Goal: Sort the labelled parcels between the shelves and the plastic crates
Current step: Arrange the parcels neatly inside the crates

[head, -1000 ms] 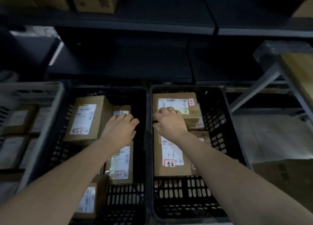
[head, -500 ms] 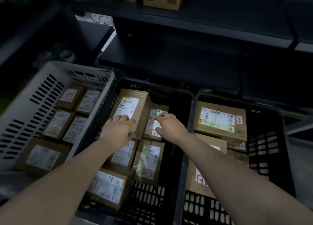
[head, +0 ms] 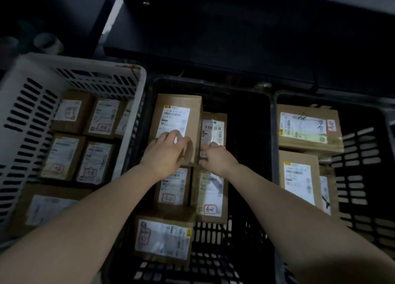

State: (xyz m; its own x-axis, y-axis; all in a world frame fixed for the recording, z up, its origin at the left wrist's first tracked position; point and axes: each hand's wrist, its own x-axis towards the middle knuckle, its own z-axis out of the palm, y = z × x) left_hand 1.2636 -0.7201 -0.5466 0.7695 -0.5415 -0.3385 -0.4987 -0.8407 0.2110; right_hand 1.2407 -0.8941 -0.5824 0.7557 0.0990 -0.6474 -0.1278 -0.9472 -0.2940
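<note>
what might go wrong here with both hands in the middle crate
The left hand rests on the near end of the tall parcel; lifted so, it may tip onto the small parcel. The right hand sits in a tight gap and may get pinched. Dim light: labels may be misread.

Both bare forearms stretched forward side by side, left hand [head: 165, 153] palm down with fingers [head: 177, 137] extended flat, right hand [head: 215, 158] just beside its fingertips, knuckles up, fingers curled downward, grip unclear.
</note>
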